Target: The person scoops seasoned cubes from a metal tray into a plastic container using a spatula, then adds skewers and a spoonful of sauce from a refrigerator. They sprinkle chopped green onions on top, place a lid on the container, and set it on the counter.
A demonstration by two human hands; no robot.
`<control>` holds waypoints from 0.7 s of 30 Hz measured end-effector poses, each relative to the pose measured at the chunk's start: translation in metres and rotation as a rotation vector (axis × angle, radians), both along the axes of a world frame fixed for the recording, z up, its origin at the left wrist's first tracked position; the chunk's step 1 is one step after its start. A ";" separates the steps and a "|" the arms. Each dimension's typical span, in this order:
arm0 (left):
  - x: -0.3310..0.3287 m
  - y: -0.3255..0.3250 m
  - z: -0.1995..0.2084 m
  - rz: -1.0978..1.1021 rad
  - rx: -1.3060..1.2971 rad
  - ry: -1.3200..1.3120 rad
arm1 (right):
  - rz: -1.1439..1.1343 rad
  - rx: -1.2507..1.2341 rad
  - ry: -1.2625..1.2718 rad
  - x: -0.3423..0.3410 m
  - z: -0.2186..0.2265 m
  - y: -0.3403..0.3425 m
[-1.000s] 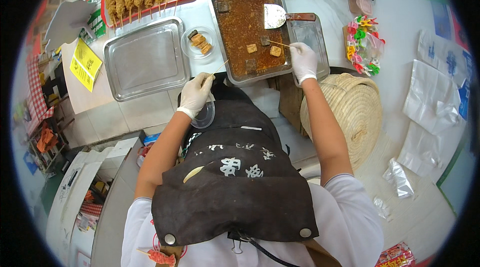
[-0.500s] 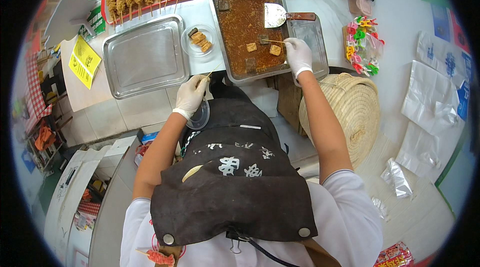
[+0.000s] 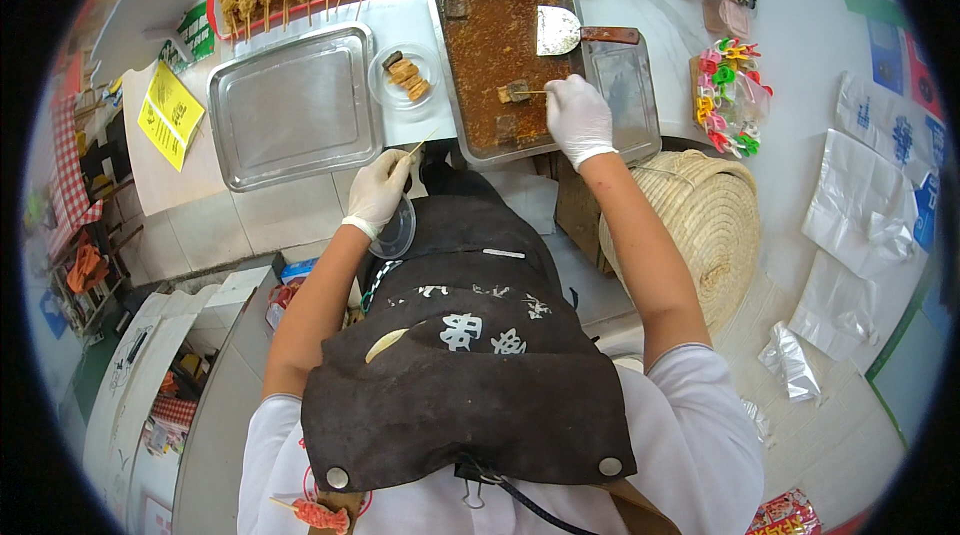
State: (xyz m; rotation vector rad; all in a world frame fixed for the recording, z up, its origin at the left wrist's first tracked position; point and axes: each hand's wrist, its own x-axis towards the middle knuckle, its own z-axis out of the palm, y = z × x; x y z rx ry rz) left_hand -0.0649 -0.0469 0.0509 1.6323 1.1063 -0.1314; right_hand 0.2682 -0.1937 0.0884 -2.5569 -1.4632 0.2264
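Head view; landmark, sauce tray. Right hand, over its lower right: fingers pinched together on thin stick, which meets food pieces in the tray. Left hand, below left: fingertips closed on second stick. Clear bowl, left: portion already inside; dark squares remain in the tray.
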 end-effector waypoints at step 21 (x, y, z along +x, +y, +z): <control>-0.012 0.014 -0.020 0.176 0.008 -0.121 | 0.030 -0.026 -0.006 -0.036 0.024 -0.031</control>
